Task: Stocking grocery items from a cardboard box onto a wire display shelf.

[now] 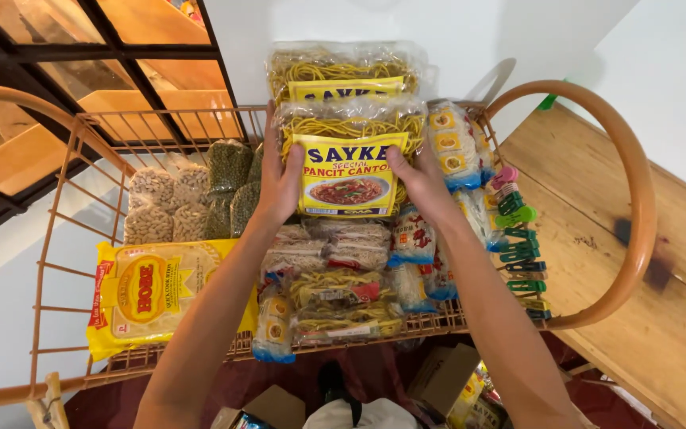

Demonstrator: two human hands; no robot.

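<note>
Both hands clasp one clear packet of yellow noodles with a yellow-and-blue label, held upright over the far half of an orange wire basket; the left hand presses flat against the packet's nine o'clock edge, fingers together and pointing up toward twelve, the thumb hidden behind the wrapper so how far round it reaches cannot be told; the right hand takes the three o'clock edge, thumb laid on the front near the label's upper corner and the fingers curled behind — closed on the packet rather than spread. A second noodle packet of the same kind stands just behind at twelve o'clock, leaning on the white wall. Below the held packet, toward six o'clock, lie small noodle bundles in clear wrap, touching one another; at three o'clock stand slim packets of pale vermicelli with blue ends, and beyond them a row of green clothes pegs is clipped along the basket's right rim. At nine o'clock sit bags of peanuts beside bags of green beans; at seven o'clock a flat yellow packet of rice sticks rests on the wire floor — its edge near the left forearm. A wooden tabletop spreads at four o'clock.
</note>
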